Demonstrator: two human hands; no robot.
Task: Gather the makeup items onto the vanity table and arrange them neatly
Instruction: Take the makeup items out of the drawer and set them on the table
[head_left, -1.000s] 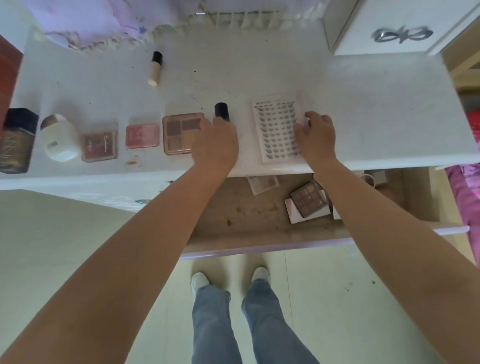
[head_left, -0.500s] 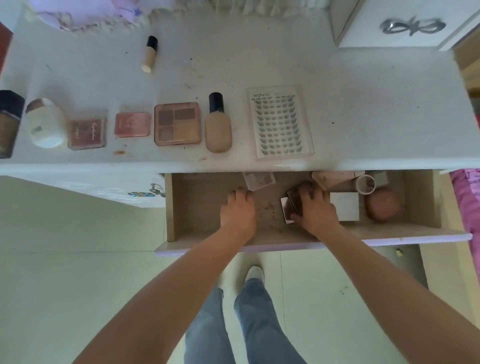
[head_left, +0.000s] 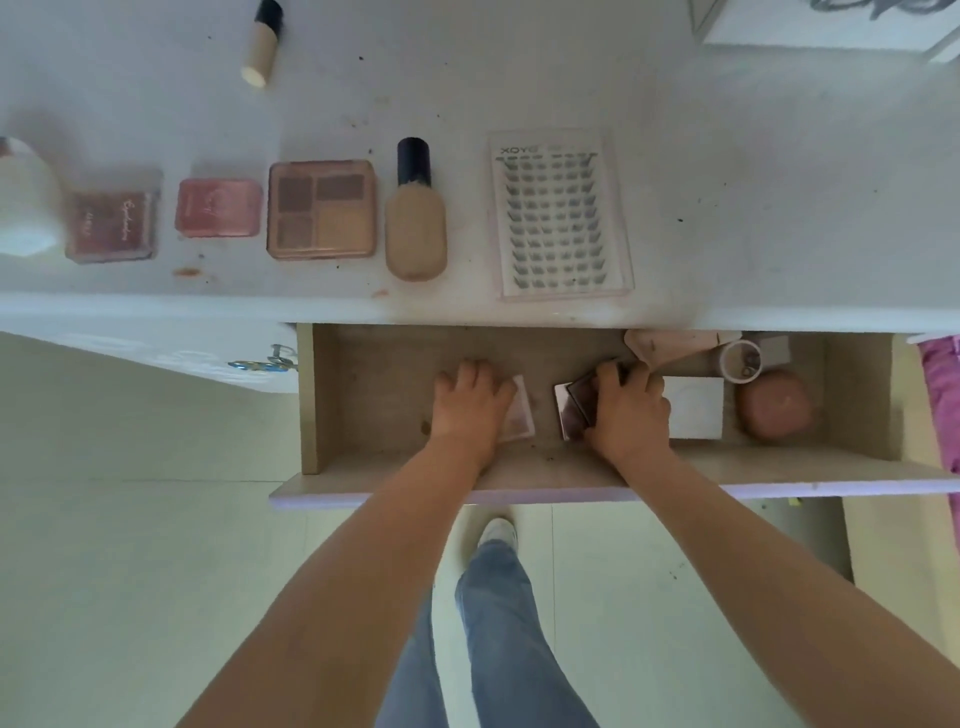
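The white vanity table (head_left: 727, 182) carries a row of makeup near its front edge. From the left stand a white jar (head_left: 26, 202), a dark red compact (head_left: 111, 223), a pink compact (head_left: 218, 208), a four-colour eyeshadow palette (head_left: 321, 209), a lying foundation bottle (head_left: 415, 218) with a black cap, and a clear lash tray (head_left: 561, 215). A small concealer tube (head_left: 261, 44) lies apart, further back. The surface has small dark specks and some reddish stains near the front edge.
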